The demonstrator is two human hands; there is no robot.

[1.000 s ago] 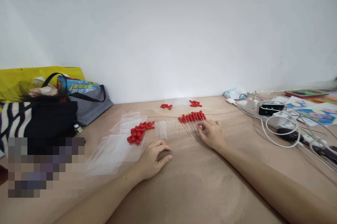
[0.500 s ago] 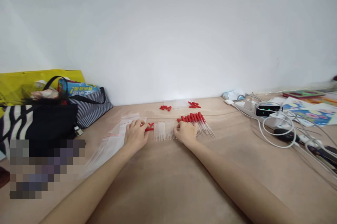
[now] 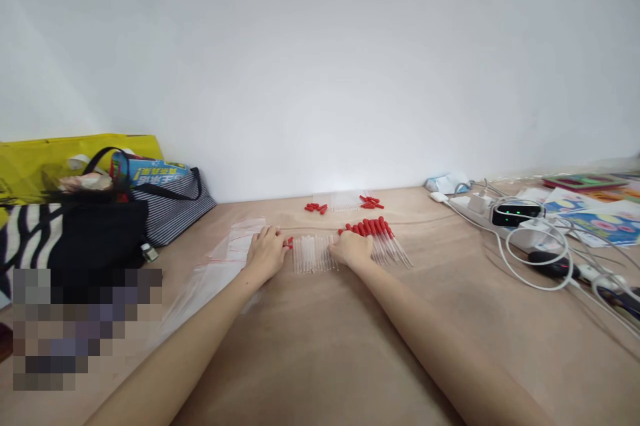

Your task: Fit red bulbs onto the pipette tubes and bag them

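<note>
By dropper tubes, perhaps aligned for picking, cannot tell right hand's grip, nor left hand's at red bulbs.

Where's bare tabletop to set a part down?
Bare tabletop: between left forearm and right forearm; also right forearm to cables. Crowded: left hand by red bulbs and plastic bags, right hand by clear tubes and red-topped droppers; far left, black bag.

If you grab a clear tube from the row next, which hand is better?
Probably the right hand: its fingertips are at one end of the row of clear tubes. The left hand is near the other end, but at the red bulbs.
</note>
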